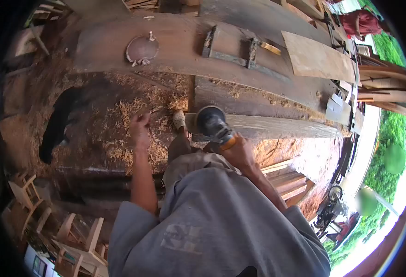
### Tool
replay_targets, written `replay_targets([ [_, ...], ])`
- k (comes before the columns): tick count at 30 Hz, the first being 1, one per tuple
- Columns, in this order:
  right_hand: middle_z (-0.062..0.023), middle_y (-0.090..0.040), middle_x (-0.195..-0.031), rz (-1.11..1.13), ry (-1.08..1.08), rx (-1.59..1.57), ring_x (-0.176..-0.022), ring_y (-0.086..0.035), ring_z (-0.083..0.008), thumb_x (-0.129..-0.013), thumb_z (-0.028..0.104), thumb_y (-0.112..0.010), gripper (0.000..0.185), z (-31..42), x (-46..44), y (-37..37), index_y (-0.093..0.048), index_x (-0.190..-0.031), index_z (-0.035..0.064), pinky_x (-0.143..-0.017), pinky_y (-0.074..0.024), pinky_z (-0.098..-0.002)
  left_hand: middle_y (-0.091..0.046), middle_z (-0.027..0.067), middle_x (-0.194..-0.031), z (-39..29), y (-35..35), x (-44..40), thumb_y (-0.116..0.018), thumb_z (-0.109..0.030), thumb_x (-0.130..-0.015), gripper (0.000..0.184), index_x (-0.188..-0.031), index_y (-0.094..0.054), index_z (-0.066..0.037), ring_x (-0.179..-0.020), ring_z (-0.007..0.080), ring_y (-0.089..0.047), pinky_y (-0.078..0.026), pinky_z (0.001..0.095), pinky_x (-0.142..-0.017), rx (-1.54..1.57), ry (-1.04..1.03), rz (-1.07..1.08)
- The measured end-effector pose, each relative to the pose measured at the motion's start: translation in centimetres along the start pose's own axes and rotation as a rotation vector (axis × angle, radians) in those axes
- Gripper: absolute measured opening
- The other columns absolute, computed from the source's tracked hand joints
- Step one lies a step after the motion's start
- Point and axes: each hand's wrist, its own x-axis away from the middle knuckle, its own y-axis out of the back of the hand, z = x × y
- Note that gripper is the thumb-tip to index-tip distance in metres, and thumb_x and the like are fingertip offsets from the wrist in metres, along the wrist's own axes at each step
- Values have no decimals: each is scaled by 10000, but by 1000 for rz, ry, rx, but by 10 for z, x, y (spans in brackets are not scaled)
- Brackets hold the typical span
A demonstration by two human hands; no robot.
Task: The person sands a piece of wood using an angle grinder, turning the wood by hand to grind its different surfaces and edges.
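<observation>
My right hand [241, 151] is wrapped round the orange body of an angle grinder [221, 131], which carries a dark round disc [211, 119]. The disc is over the near end of a long wooden plank [277, 124]; I cannot tell whether it touches. Out to the left, my left hand [140, 129] hangs above shavings on the ground, fingers loosely bent and apart, with nothing seen in it. Farther off, a wooden frame [230, 56] lies on a wide board [175, 41], beside a yellow-handled tool [270, 48].
Wood shavings [124, 115] cover the ground. A round brown piece [142, 49] lies on the wide board. A black shape, perhaps a dog [60, 122], is at left. Wooden chair frames [80, 237] stand lower left. A person in red [361, 23] is at far right, above a motorcycle [330, 207].
</observation>
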Motion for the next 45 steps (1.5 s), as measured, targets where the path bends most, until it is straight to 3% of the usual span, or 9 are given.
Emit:
replay_targets([
  [8, -261, -760, -982, 92, -41, 73, -937, -743, -453, -822, 450, -778, 567, 23, 7, 7, -665, -1141, -5, -828, -594, -533, -700, 13, -899, -29, 40, -4, -750, -74, -949, 226, -1170, -721, -36, -779, 112, -621, -469, 274, -684, -10, 3, -215],
  [13, -225, -770, -930, -52, -217, 7, -918, -763, -396, -785, 479, -832, 563, -46, 17, 30, -703, -1106, 35, -807, -602, -488, -683, 8, -882, -22, 41, -15, -747, -76, -952, 245, -1189, -695, -38, -750, 117, -610, -459, 279, -673, -33, -13, -172],
  [21, -231, -769, -969, 59, -54, 64, -933, -752, -417, -783, 440, -828, 546, 20, -5, 15, -703, -1137, 44, -824, -596, -508, -680, 9, -882, -43, 21, -20, -727, -86, -969, 215, -1172, -691, -27, -746, 113, -610, -450, 262, -627, -45, -85, -53],
  [25, -245, -763, -987, 69, 17, 42, -946, -742, -437, -783, 442, -818, 544, 38, -13, -2, -687, -1117, 33, -837, -581, -540, -682, 7, -902, -58, 26, -15, -723, -95, -974, 244, -1203, -689, -20, -762, 109, -610, -454, 264, -641, -87, -95, -151],
  [30, -266, -754, -1002, 119, -55, 113, -981, -731, -454, -814, 419, -787, 515, 36, 5, 13, -671, -1113, 17, -862, -575, -551, -694, 12, -973, -54, 6, -16, -737, -128, -971, 339, -1289, -682, -27, -838, 124, -639, -514, 285, -756, -246, -126, -194],
  [35, -209, -775, -934, -35, -176, -32, -894, -760, -406, -784, 384, -822, 506, -5, 26, 41, -705, -1134, 37, -811, -601, -497, -706, 29, -1071, -37, -76, 10, -762, -145, -951, 397, -1315, -669, -15, -929, 140, -655, -536, 306, -850, -473, -183, 155],
  [37, -210, -775, -913, -117, -186, -36, -877, -769, -386, -761, 363, -840, 480, -40, 28, 41, -726, -1096, 39, -777, -607, -478, -723, 32, -1006, -28, -106, 23, -800, -90, -894, 318, -1187, -720, 3, -883, 132, -657, -536, 302, -806, -620, -137, 450],
  [43, -146, -717, -708, -407, -479, -61, -647, -706, -241, -736, 284, -817, 350, -116, 22, 70, -746, -886, -24, -630, -562, -422, -711, 14, -811, 1, -113, 13, -806, 20, -824, 119, -920, -736, 9, -765, 123, -650, -523, 286, -725, -663, -2, 437],
  [45, -121, -692, -655, -457, -549, -190, -615, -696, -224, -725, 290, -816, 341, -133, 16, 80, -741, -803, -33, -600, -554, -418, -708, 18, -821, -5, -117, 14, -808, 31, -824, 130, -927, -732, 8, -756, 113, -641, -520, 284, -704, -703, 7, 446],
])
